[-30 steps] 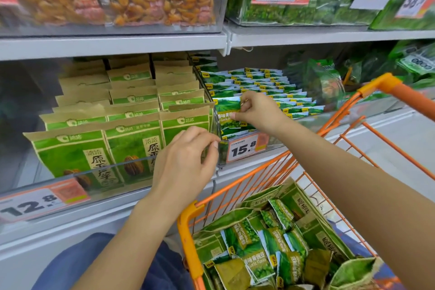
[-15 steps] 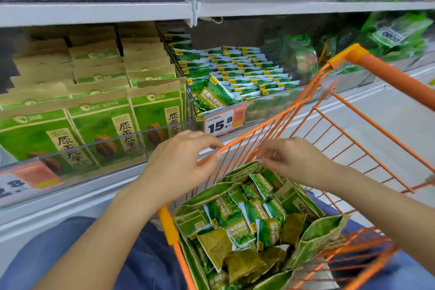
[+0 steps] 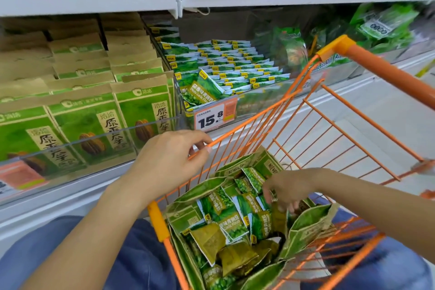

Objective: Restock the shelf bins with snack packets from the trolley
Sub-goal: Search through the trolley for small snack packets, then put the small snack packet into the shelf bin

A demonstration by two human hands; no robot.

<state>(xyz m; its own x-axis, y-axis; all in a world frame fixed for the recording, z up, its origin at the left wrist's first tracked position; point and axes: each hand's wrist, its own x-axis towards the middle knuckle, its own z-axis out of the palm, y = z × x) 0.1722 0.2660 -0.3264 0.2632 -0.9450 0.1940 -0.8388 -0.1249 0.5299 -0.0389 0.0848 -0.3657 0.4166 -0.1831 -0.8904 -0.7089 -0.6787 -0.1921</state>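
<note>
Small green pea snack packets (image 3: 226, 209) lie heaped in the orange wire trolley (image 3: 303, 101), among larger green paper bags (image 3: 308, 226). My right hand (image 3: 289, 189) reaches down into the heap, its fingers curled among the packets; whether it holds one is hidden. My left hand (image 3: 169, 160) hangs at the trolley's left rim, fingers loosely curled, fingertips touching the top wire. Straight ahead, the clear shelf bin (image 3: 259, 99) holds rows of the same packets (image 3: 235, 68), with one packet (image 3: 202, 92) lying tilted at its front.
A 15.8 price tag (image 3: 213, 116) hangs on the bin's front. To the left stands a bin of green sunflower seed bags (image 3: 94, 125). The trolley's orange handle (image 3: 388, 73) crosses the upper right. A higher shelf (image 3: 94, 2) overhangs the bins.
My right hand left the shelf bin, came down over the trolley and sank into the packet heap. My left hand dropped from the bin front to the trolley rim. The view tilted downward.
</note>
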